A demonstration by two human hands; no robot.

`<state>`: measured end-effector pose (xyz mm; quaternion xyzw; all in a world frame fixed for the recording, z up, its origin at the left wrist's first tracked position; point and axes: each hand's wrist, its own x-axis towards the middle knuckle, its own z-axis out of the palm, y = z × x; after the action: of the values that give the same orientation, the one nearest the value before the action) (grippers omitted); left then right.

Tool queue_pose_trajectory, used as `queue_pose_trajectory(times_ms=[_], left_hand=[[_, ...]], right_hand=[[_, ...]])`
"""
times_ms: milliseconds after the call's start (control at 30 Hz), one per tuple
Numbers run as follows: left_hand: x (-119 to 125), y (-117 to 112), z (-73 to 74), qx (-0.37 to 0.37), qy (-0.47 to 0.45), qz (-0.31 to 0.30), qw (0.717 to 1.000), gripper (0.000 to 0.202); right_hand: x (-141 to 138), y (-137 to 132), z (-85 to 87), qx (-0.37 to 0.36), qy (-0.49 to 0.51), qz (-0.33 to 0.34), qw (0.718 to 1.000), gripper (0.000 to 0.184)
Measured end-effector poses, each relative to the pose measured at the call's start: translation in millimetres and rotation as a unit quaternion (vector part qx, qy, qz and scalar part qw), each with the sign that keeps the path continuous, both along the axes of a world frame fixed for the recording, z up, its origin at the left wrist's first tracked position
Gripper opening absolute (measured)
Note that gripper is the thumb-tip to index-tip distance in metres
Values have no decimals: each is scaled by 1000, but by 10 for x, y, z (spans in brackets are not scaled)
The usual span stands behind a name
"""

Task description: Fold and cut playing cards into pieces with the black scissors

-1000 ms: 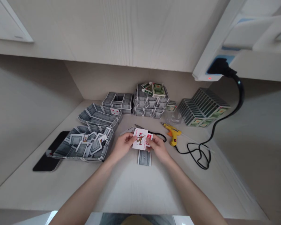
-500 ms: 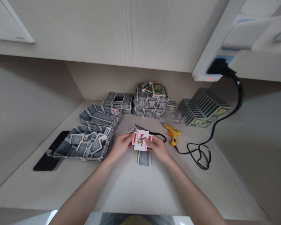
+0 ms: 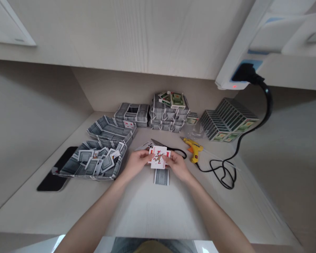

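Note:
Between my two hands is a joker playing card, upright in front of another card with red print that sticks out at both sides. My left hand pinches the cards at their left edge, thumb on the front. At the right edge my right hand grips them the same way. Just below, a grey-patterned playing card lies back up on the table. Behind the held cards are black-handled scissors, partly covered, and a loose card.
A tray built of cards holding loose cards overlaps a black phone. Another card tray and card boxes stand behind. At right are a yellow glue gun, its black cord, and stacked card packs.
My hands have hardly moved. My left thumb reaches a little further over the front of the joker card, and the whole view has shifted slightly.

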<state>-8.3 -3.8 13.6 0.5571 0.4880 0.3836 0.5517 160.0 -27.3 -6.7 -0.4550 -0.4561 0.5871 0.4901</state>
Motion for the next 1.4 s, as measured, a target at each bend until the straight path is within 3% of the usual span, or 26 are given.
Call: queue_pose_trajectory(times_ms=[900, 1033, 1200, 1400], left_hand=[[5, 4, -67, 28, 15, 2, 999, 24], [10, -4, -48, 4, -39, 8, 999, 26], [-15, 1, -6, -79, -197, -16, 977, 34], [-20, -6, -27, -113, -234, -68, 963, 31]], right_hand=[[23, 29, -28, 32, -26, -15, 999, 33], [31, 36, -38, 23, -11, -14, 1000, 33], [66, 52, -40, 18, 4, -22, 1000, 32], [87, 28, -1, 28, -10, -45, 999, 30]])
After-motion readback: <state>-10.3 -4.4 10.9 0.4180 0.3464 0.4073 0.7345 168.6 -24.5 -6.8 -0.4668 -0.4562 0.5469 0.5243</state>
